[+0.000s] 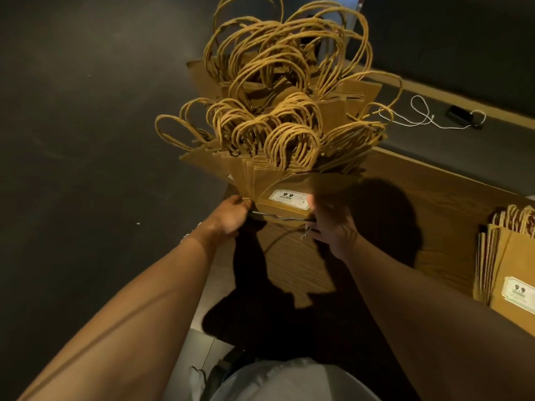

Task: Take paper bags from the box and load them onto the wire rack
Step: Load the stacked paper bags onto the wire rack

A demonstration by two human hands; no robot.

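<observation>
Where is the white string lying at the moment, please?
In the head view the white string lies loose at the upper right, on the dark ledge beyond the wooden counter, just right of the bag handles.

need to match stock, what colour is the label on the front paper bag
White with black "9.9" print, on a brown kraft paper bag; the label shows best in the head view.

We see tan-brown paper bags [278,175] with ochre twisted handles [278,91], a white label [288,197] printed black, a white cord [428,117] at two o'clock.
</observation>
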